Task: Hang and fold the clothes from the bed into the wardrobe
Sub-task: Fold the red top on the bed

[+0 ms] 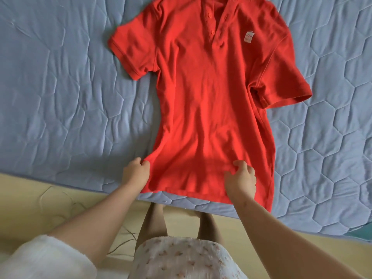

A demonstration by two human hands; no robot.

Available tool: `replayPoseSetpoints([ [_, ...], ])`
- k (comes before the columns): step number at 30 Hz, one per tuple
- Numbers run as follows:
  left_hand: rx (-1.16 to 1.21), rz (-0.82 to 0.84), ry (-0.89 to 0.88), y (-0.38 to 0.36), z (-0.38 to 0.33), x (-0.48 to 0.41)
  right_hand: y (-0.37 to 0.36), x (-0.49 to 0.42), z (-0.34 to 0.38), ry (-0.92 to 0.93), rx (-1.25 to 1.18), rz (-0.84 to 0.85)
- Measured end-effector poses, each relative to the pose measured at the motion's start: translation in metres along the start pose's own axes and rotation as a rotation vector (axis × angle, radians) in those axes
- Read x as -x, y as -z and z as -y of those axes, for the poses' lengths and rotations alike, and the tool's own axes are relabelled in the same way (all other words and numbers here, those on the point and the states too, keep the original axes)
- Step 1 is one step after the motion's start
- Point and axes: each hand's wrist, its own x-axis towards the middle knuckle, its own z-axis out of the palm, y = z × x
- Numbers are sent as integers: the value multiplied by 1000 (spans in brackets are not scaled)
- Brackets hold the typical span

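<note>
Red polo shirt (203, 101), hem at bed (60, 101) edge

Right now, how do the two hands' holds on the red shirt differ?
The left hand pinches the red shirt at its side edge; the right hand bunches fabric inward of the other edge. The left hand sits beside the shirt, the right hand on it. Both grip near the hem.

Collar of red polo shirt (201, 87) cut off at top edge; chest patch (249, 37) lettering too small to read fully; part of hem hidden behind right hand (241, 178).
</note>
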Motion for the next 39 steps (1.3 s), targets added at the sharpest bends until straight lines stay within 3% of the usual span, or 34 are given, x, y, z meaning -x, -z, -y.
replayPoseSetpoints([
  [3, 48, 12, 147, 25, 34, -16, -13, 10, 15, -48, 24, 52],
  [7, -132, 257, 67, 38, 47, -34, -31, 21, 46, -52, 20, 92],
  [11, -20, 195, 13, 52, 26, -51, -44, 27, 82, 0, -1, 89],
  [14, 269, 178, 20, 69, -6, -69, -49, 22, 111, 42, -11, 83],
  [17, 730, 310, 110, 90, -50, -91, -50, 1, 142, 69, -37, 66],
  [24, 1173, 511, 162, 116, -138, -158, -46, -65, 198, 147, -116, -33],
  [27, 1374, 429, 152, 125, -163, -175, -46, -83, 210, 168, -139, -53],
  [29, 1433, 259, 53, 138, -167, -188, -46, -88, 212, 159, -134, -52],
  [32, 1259, -103, -197, 168, -158, -207, -46, -90, 212, 157, -122, -39],
  [34, 1010, -224, -259, 176, -152, -216, -45, -92, 215, 164, -120, -27],
  [36, 855, -208, -181, 168, -151, -221, -46, -96, 218, 163, -116, -5],
  [39, 1001, -11, 22, 163, -159, -225, -46, -99, 216, 181, -115, 17],
])
